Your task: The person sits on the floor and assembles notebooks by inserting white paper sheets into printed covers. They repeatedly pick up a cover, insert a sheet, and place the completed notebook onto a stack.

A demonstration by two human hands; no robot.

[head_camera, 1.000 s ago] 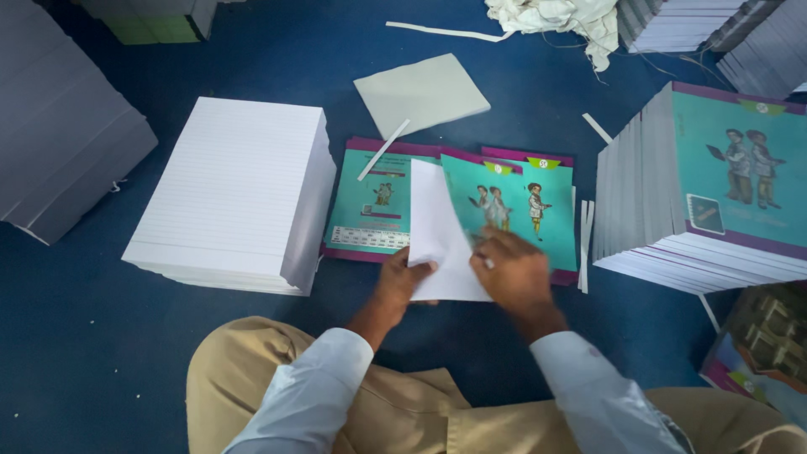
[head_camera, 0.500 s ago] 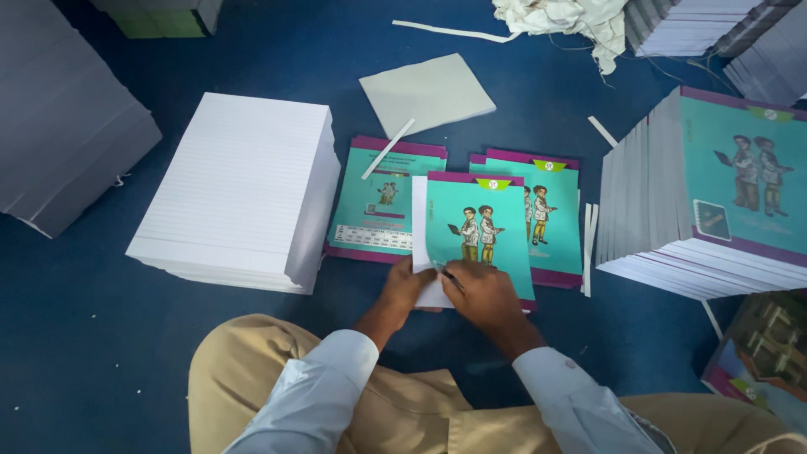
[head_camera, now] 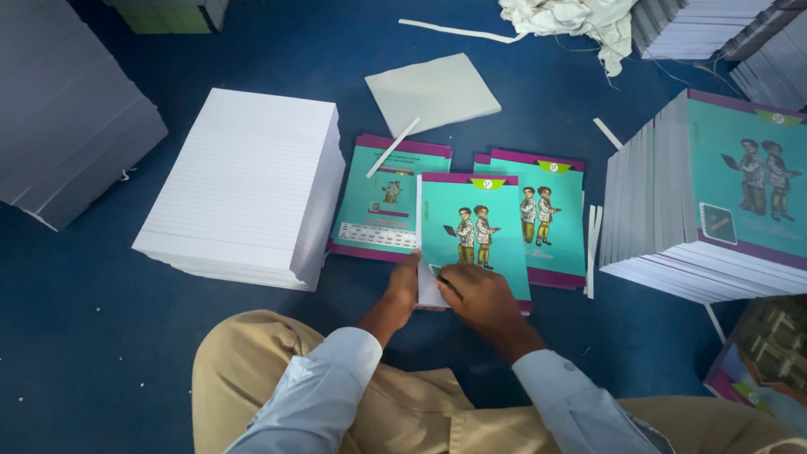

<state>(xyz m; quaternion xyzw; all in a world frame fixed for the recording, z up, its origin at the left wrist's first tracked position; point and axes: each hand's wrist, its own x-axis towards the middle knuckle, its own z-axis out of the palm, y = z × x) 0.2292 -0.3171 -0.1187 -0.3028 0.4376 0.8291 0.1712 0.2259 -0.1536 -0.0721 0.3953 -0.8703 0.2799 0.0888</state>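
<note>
A teal notebook (head_camera: 475,231) with a purple border and two cartoon figures lies closed on the blue floor in front of me, its white pages showing along the left edge. My right hand (head_camera: 475,294) lies flat on the lower part of its cover. My left hand (head_camera: 406,284) holds the notebook's lower left edge. Beneath it lies a spread-open teal cover (head_camera: 388,200), its front half (head_camera: 551,214) to the right.
A thick stack of white lined paper (head_camera: 244,185) stands at the left. Finished teal notebooks (head_camera: 723,197) are piled at the right. A loose grey sheet (head_camera: 433,92), paper strips, grey stacks (head_camera: 63,118) and crumpled white cloth (head_camera: 572,17) lie around.
The cover that stood open over the white pages has been folded down. The notebook now lies closed with both hands pressing at its lower edge.
</note>
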